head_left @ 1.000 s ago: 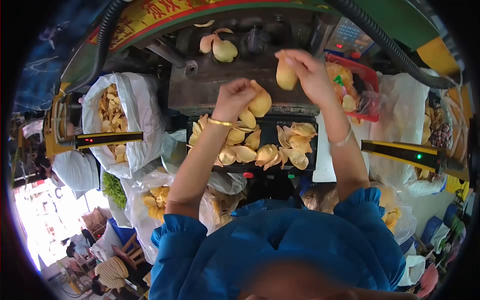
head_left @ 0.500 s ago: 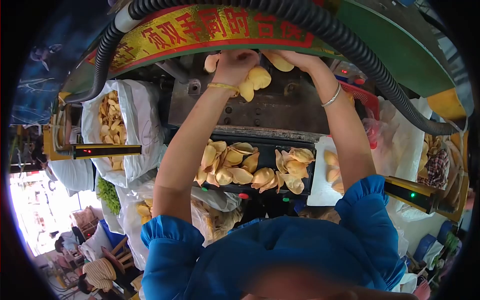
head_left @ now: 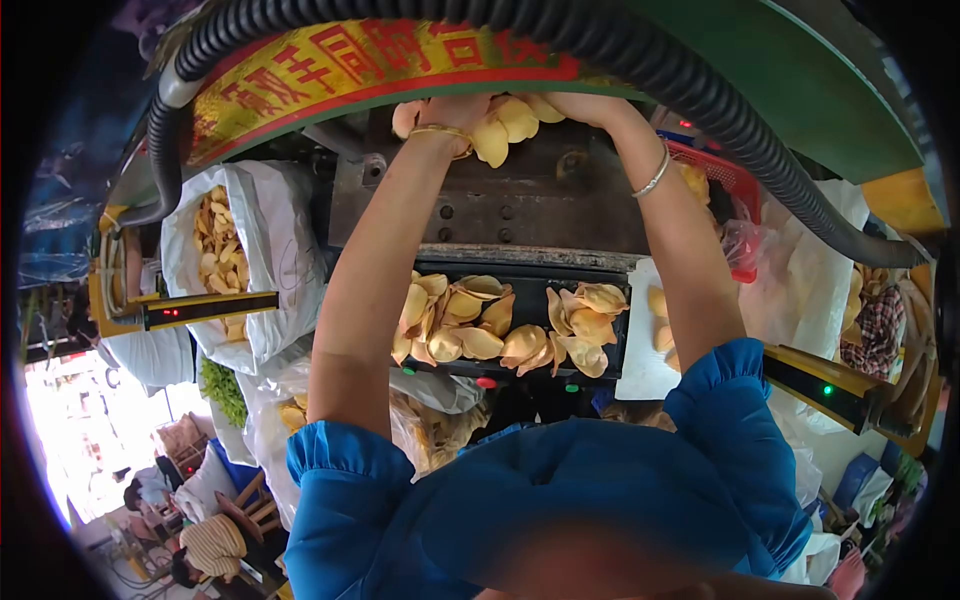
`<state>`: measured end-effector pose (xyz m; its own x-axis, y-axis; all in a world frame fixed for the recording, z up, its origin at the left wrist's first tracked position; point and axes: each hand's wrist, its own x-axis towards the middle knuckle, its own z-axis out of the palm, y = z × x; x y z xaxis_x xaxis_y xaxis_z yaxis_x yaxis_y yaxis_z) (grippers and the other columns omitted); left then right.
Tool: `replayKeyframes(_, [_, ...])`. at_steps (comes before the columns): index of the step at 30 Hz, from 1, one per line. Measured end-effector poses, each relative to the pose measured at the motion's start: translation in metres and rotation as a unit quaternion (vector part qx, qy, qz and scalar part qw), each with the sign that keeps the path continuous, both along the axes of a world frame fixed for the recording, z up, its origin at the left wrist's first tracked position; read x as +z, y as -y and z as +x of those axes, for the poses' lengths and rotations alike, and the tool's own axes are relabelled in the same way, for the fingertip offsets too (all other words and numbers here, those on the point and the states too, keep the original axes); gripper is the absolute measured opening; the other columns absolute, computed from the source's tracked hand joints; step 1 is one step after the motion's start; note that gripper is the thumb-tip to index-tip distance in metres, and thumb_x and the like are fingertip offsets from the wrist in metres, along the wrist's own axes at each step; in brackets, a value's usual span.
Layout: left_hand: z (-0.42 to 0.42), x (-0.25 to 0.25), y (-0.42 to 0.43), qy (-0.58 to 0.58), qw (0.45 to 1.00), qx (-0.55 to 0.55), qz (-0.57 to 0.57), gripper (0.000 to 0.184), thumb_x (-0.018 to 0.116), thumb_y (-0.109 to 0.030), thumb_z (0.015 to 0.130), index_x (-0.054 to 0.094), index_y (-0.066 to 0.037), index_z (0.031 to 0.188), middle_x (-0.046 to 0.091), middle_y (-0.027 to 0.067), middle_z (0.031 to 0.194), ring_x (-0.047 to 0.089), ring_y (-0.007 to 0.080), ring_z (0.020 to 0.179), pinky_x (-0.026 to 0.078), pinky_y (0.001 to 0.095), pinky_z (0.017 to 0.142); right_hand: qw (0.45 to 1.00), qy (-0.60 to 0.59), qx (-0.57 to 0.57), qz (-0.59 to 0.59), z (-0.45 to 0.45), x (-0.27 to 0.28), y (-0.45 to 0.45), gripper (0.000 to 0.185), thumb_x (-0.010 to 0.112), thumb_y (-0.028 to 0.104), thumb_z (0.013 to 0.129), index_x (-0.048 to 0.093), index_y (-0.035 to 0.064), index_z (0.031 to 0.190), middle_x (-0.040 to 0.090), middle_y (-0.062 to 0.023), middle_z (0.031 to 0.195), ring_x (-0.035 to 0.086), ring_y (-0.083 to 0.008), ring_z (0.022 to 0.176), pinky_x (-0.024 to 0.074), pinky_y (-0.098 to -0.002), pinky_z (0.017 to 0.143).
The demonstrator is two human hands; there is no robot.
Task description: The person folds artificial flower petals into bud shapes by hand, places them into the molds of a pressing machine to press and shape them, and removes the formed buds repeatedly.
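My left hand, with a yellow bangle at its wrist, is closed around several pale-yellow, petal-shaped pieces. They stick out to its right, and a pinker one shows at its left. My right hand, a silver bangle below it, reaches under the machine's green edge beside the pieces. Its fingers are mostly hidden, so its grip cannot be made out. Both hands are over the far part of a dark metal plate. Nearer me, more petal-shaped pieces lie in two heaps on a black ledge.
A green machine guard with a red-lettered yellow sign and a ribbed black hose arches overhead. Sensor bars flank the work area. A white sack of pieces stands left; a red basket is right. People are at lower left.
Both hands have gone farther forward, deeper under the green edge, with the yellow pieces. The view has shifted slightly. The heaps on the ledge look the same.
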<state>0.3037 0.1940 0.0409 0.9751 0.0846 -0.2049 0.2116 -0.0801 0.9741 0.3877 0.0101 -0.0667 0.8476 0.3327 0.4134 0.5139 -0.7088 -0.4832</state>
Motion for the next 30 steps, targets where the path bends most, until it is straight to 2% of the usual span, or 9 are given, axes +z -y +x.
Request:
replayKeyframes(4, [0.019,-0.018,-0.009,-0.021,0.991,-0.065,0.114,0.036,0.060,-0.024,0.084,0.064,-0.004,0.113,0.068,0.0051,0.099,0.063,0.0134,0.081,0.048,0.0231,0.068,0.997,-0.028,0.073,-0.028,0.008,-0.020,0.000,0.039,0.057,0.034,0.092,0.062,0.0043,0.117,0.067,-0.0067,0.107,0.065,-0.0217,0.084,0.0503,-0.0317,0.070])
replayKeyframes(8, [0.023,-0.022,-0.015,0.072,0.948,-0.128,0.283,0.025,0.059,-0.022,0.083,0.069,-0.006,0.099,0.067,0.0033,0.086,0.059,0.0128,0.069,0.046,0.0249,0.062,0.963,0.264,-0.037,0.050,-0.032,0.011,-0.023,0.029,0.062,0.030,0.088,0.068,0.0082,0.106,0.069,-0.0036,0.094,0.062,-0.0238,0.069,0.0454,-0.0316,0.058])
replayKeyframes(11, [0.011,-0.035,-0.020,0.131,0.894,-0.138,0.406,0.011,0.062,-0.009,0.077,0.065,-0.002,0.085,0.061,0.0060,0.072,0.053,0.0141,0.062,0.042,0.0297,0.055,0.995,0.013,-0.085,-0.045,-0.083,0.049,-0.021,0.021,0.067,0.025,0.082,0.069,0.0125,0.099,0.068,-0.0026,0.091,0.061,-0.0243,0.070,0.0457,-0.0329,0.059])
replayKeyframes(13, [-0.013,-0.043,-0.021,0.341,0.908,-0.051,0.237,0.012,0.062,-0.009,0.077,0.065,-0.003,0.086,0.059,0.0038,0.073,0.049,0.0133,0.056,0.040,0.0284,0.053,0.990,0.099,-0.081,-0.061,-0.074,0.026,-0.011,0.024,0.068,0.023,0.079,0.069,0.0153,0.102,0.068,0.0003,0.093,0.061,-0.0225,0.074,0.0463,-0.0343,0.062])
replayKeyframes(16, [-0.075,-0.024,-0.019,0.317,0.937,-0.044,0.138,0.009,0.062,-0.009,0.082,0.066,-0.002,0.087,0.058,0.0022,0.072,0.047,0.0113,0.055,0.039,0.0245,0.053,0.988,0.069,-0.089,-0.102,-0.090,0.049,-0.011,0.029,0.069,0.020,0.079,0.067,0.0157,0.108,0.067,-0.0020,0.092,0.061,-0.0212,0.075,0.0463,-0.0337,0.064])
replayKeyframes(18, [-0.101,-0.014,-0.022,0.171,0.985,-0.022,-0.005,0.008,0.063,-0.007,0.087,0.066,0.000,0.088,0.061,0.0016,0.075,0.050,0.0062,0.063,0.040,0.0163,0.057,0.991,0.055,-0.083,0.088,-0.136,0.079,-0.009,0.027,0.069,0.015,0.081,0.065,0.0111,0.107,0.066,-0.0025,0.089,0.059,-0.0164,0.071,0.0457,-0.0292,0.063])
replayKeyframes(20, [-0.108,-0.017,-0.023,0.172,0.985,-0.003,-0.030,0.008,0.063,-0.007,0.087,0.066,0.000,0.088,0.061,0.0016,0.075,0.050,0.0060,0.062,0.039,0.0164,0.056,0.918,-0.184,0.077,0.344,-0.179,0.085,-0.027,0.024,0.074,0.018,0.079,0.066,0.0060,0.098,0.062,-0.0001,0.077,0.053,-0.0100,0.062,0.0422,-0.0224,0.059])
replayKeyframes(24, [-0.116,-0.021,-0.010,0.173,0.978,-0.007,-0.117,0.007,0.065,-0.007,0.086,0.066,0.000,0.087,0.060,0.0016,0.075,0.048,0.0056,0.060,0.037,0.0164,0.052,0.874,-0.247,0.119,0.400,-0.198,0.067,-0.040,0.021,0.073,0.014,0.081,0.065,0.0024,0.096,0.059,0.0018,0.076,0.047,-0.0050,0.063,0.0391,-0.0176,0.058])
replayKeyframes(30, [-0.132,-0.034,-0.053,-0.014,0.976,-0.173,-0.133,0.011,0.066,-0.006,0.086,0.068,0.002,0.092,0.062,0.0025,0.076,0.051,0.0052,0.062,0.038,0.0140,0.054,0.872,-0.335,0.113,0.340,-0.214,0.068,-0.030,0.019,0.069,0.007,0.082,0.065,0.0026,0.100,0.062,0.0021,0.083,0.047,-0.0051,0.069,0.0378,-0.0173,0.063])
